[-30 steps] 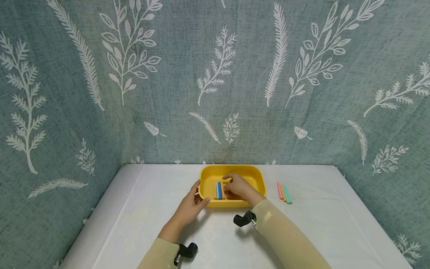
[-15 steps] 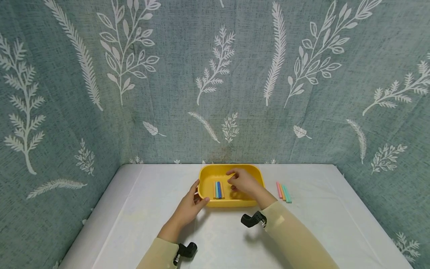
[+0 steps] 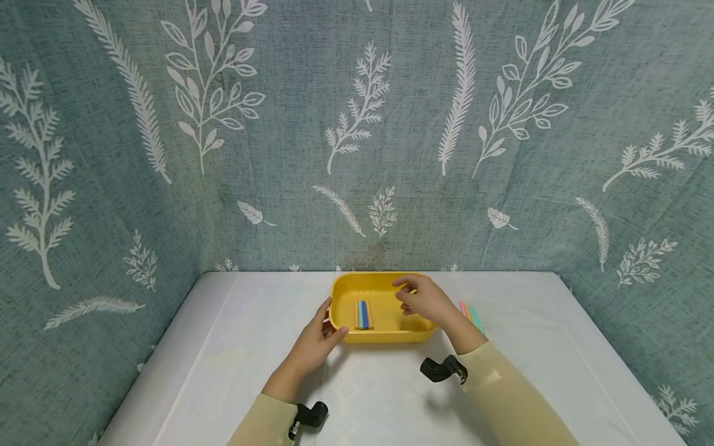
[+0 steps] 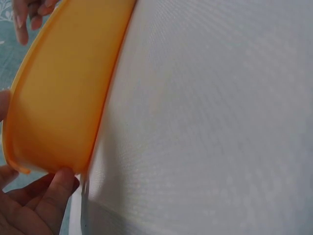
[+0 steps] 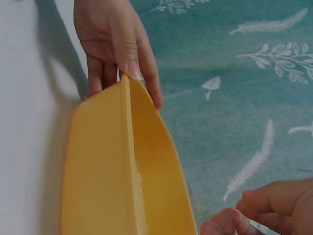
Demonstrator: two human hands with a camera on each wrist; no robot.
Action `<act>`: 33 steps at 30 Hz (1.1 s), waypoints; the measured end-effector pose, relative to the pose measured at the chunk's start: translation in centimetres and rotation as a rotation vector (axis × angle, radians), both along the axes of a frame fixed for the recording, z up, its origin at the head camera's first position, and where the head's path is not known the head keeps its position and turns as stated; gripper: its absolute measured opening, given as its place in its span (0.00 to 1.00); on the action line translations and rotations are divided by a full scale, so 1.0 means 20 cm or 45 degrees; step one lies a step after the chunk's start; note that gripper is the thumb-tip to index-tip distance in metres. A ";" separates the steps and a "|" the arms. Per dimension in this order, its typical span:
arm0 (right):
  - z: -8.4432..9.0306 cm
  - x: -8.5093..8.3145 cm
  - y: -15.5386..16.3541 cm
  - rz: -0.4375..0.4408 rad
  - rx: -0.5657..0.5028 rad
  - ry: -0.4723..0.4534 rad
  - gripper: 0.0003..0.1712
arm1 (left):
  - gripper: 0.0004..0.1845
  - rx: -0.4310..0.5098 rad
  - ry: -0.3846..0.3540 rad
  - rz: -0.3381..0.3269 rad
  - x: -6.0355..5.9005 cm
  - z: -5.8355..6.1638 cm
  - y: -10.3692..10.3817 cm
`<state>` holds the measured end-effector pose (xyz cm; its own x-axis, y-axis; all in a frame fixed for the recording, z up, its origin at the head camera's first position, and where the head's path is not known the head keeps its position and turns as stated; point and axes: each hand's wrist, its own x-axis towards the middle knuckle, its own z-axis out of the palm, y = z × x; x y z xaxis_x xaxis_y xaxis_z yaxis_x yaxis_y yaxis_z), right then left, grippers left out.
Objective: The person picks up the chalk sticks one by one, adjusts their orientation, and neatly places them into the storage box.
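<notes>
A yellow plastic tray [image 3: 385, 336] stands on the white table. Its left end is gripped by my left hand [image 3: 312, 347], the thumb at the front corner and the fingers round the side. In the left wrist view that thumb lies on the tray's outer wall [image 4: 68, 98]. A row of chalk sticks [image 3: 364, 315], blue, light blue and orange, lies inside, left of the middle. My right hand [image 3: 428, 305] hovers over the tray's right end with loosely bent fingers and nothing between them. In the right wrist view its fingers [image 5: 274, 198] are beside the rim.
More chalk sticks [image 3: 473, 316], pink, orange and green, lie on the table to the right of the tray, partly covered by my right forearm. Behind the table [image 3: 251, 322] hangs a green cloth [image 3: 290, 155] with white leaves, and it also runs along both sides.
My right hand has moved away from the chalk row in the tray, rightward to the tray's right end. My left hand keeps its place on the tray.
</notes>
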<state>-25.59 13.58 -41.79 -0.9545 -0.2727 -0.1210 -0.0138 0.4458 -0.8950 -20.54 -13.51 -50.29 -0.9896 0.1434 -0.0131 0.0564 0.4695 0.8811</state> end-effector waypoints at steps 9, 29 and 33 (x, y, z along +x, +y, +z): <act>0.03 0.04 0.15 -0.041 0.037 0.027 0.20 | 0.45 -0.001 0.011 0.001 0.00 -0.01 -0.01; 0.01 0.16 0.48 -0.133 0.167 0.280 0.20 | 0.45 0.021 -0.001 -0.007 0.00 0.00 -0.01; -0.03 0.18 0.53 -0.193 0.176 0.275 0.20 | 0.45 0.014 -0.005 -0.007 0.00 0.00 -0.01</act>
